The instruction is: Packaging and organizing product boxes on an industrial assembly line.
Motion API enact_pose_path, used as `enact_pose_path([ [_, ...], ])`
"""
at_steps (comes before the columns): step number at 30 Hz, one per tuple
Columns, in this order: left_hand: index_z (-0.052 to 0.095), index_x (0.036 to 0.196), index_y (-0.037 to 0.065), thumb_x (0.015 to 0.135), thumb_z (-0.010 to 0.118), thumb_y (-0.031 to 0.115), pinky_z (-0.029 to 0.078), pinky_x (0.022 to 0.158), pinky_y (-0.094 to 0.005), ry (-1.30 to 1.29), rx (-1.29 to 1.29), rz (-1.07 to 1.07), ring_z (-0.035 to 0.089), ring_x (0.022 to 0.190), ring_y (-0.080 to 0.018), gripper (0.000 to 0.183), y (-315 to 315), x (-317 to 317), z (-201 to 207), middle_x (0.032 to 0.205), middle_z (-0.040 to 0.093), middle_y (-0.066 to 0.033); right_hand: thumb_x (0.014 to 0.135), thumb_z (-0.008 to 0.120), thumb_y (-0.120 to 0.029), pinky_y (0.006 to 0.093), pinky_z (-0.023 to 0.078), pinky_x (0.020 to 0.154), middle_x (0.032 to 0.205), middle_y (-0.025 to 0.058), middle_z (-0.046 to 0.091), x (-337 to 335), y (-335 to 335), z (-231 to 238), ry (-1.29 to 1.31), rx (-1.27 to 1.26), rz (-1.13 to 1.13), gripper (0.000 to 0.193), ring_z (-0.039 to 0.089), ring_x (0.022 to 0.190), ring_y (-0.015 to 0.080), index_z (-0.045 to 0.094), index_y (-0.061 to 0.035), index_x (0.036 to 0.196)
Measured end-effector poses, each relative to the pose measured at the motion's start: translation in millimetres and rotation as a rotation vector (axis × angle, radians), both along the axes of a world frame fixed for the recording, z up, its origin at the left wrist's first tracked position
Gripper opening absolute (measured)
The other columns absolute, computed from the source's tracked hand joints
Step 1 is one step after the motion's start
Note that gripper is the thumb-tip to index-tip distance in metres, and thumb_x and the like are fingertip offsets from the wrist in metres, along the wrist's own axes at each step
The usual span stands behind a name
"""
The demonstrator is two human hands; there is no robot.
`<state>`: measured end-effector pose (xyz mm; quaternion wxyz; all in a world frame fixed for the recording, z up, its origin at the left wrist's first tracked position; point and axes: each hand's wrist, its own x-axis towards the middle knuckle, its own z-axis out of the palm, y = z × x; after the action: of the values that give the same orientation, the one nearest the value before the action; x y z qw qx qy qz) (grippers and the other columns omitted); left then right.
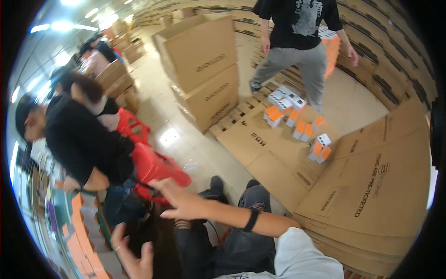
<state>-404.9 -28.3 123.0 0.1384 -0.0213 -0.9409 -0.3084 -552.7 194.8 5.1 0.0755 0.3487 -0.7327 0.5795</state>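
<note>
My left hand (132,255) is at the lower left with its fingers apart and nothing in it. Closest to it is a row of orange and grey-white small boxes (86,237) along the work table's edge. My right hand (179,200), a dark band on its wrist, reaches leftward across my lap. Its fingers are stretched out and hold nothing. Just beyond that hand stands a red plastic stool (155,165). To the right, several small orange and white boxes (303,131) lie in loose groups on a flat cardboard sheet (246,139) over a pallet.
Two large open cartons (200,56) are stacked ahead. Folded cardboard sheets (367,181) lean and lie at my right. A person in a black shirt (86,135) sits close on my left; another person (302,46) stands beyond the pallet. Stacked cardboard (385,42) lines the far right.
</note>
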Motion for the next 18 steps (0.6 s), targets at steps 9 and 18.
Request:
enact_pose_path([
  [9, 0.038, 0.155, 0.002, 0.077, 0.091, 0.034, 0.034, 0.119, -0.0511, -0.269, -0.245, -1.134, 0.041, 0.139, -0.0448, 0.099, 299, -284, -202, 0.149, 0.045, -0.0246, 0.073, 0.092, -0.045, 0.0494, 0.039, 0.117, 0.145, 0.0302, 0.047, 65, 439, -255, -0.704, 0.397, -1.362, 0.111, 0.046, 0.138, 0.0449, 0.033, 0.0024, 0.154],
  [18, 0.017, 0.167, 0.016, 0.067, 0.091, 0.059, 0.027, 0.120, -0.0636, -0.129, -0.524, -1.094, 0.028, 0.146, -0.0555, 0.132, 650, -488, -504, 0.157, 0.032, -0.0289, 0.061, 0.094, -0.058, 0.0646, 0.027, 0.118, 0.162, 0.0316, 0.020, 112, 655, -417, -1.192, 0.477, -1.984, 0.141, 0.022, 0.149, 0.0539, 0.010, -0.0129, 0.166],
])
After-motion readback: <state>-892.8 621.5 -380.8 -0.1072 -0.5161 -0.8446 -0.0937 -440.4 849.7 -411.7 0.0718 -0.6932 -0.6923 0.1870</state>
